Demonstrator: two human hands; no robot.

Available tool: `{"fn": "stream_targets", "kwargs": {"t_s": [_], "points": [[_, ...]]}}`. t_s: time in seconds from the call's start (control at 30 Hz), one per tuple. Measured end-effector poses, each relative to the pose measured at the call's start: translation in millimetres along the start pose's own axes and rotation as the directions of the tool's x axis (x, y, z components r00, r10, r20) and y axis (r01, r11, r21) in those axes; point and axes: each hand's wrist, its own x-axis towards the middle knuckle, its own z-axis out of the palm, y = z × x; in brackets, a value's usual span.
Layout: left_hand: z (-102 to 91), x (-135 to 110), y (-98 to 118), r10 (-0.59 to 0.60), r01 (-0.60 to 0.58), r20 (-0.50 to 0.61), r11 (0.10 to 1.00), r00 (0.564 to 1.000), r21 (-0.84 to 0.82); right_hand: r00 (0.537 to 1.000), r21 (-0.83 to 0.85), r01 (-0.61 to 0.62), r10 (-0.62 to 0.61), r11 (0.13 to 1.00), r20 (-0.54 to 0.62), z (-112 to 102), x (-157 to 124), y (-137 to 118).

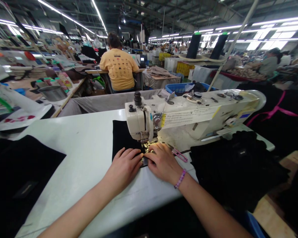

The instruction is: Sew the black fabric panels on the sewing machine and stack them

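A black fabric piece (120, 135) lies under the needle end of a white sewing machine (178, 114). On its front part rests my left hand (125, 167), palm down with fingers stretched over the cloth. Close beside it, my right hand (162, 162) has bent fingers, thumb and forefinger closed at the fabric's edge by the presser foot. The two hands nearly meet at the fingertips. Pink-handled thread snips (180, 154) lie just right of my right hand. My hands partly hide the needle area and the cloth's right edge.
A pile of black fabric pieces (233, 168) lies to the right, more black fabric (22, 168) to the left. Behind the machine are a blue basket (175, 88) and two dark thread cones (194, 45). A person in a yellow shirt (119, 69) sits ahead, back turned.
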Motion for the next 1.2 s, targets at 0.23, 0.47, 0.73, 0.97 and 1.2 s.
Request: {"fn": "stream_targets", "kwargs": {"t_s": [0.23,0.47,0.73,0.97,1.2], "points": [[-4.2,21,-18,-0.003,0.004,0.038,1.000,0.999,-0.005,0.999,-0.054,-0.039,0.040,0.998,0.011,3,11,3],[-7.0,28,-25,-0.029,0.028,0.050,0.999,0.998,0.031,0.997,0.010,-0.079,0.079,0.997,-0.015,-4,-16,-12],[0.8,22,-22,-0.080,0.079,0.032,0.997,0.996,0.026,0.989,0.025,-0.134,0.135,0.991,-0.052,4,-43,-29],[17.0,15,-15,-0.276,0.274,0.018,0.959,0.961,0.078,0.990,0.067,-0.106,0.112,0.992,-0.088,2,-43,-28],[-0.4,-39,20,-0.269,0.264,0.054,0.960,0.962,0.091,0.989,0.153,-0.053,0.073,0.987,-0.132,0,-69,-33]]}}
